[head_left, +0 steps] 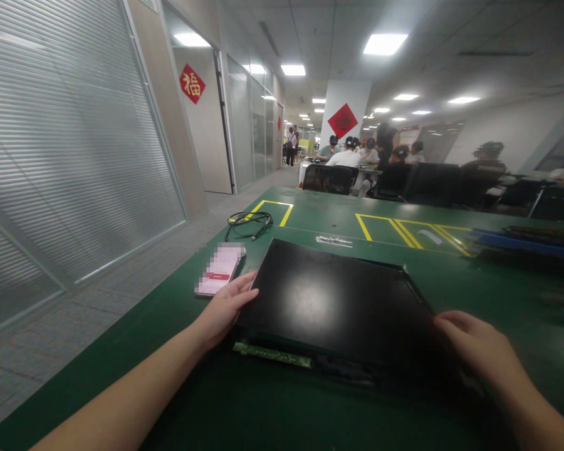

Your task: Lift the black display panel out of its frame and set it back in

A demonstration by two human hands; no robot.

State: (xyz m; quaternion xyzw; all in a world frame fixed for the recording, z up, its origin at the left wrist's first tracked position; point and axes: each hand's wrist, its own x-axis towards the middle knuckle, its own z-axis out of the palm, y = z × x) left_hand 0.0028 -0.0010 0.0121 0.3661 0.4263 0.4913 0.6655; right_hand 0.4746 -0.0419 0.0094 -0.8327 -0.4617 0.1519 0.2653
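Observation:
A black flat display panel [331, 300] lies on the green table [216, 401], with a thin green circuit strip [272, 354] along its near edge. My left hand [225, 308] grips the panel's left edge, fingers curled along the side. At the panel's right near corner rests my right hand [474, 346], fingers curled against the edge.
A phone [219, 269] lies left of the panel, and a coiled black cable [249, 223] lies beyond it. Yellow tape boxes [404, 229] mark the table's far part. Blue and black items [526, 243] sit at the right. Black chairs and several seated people fill the background.

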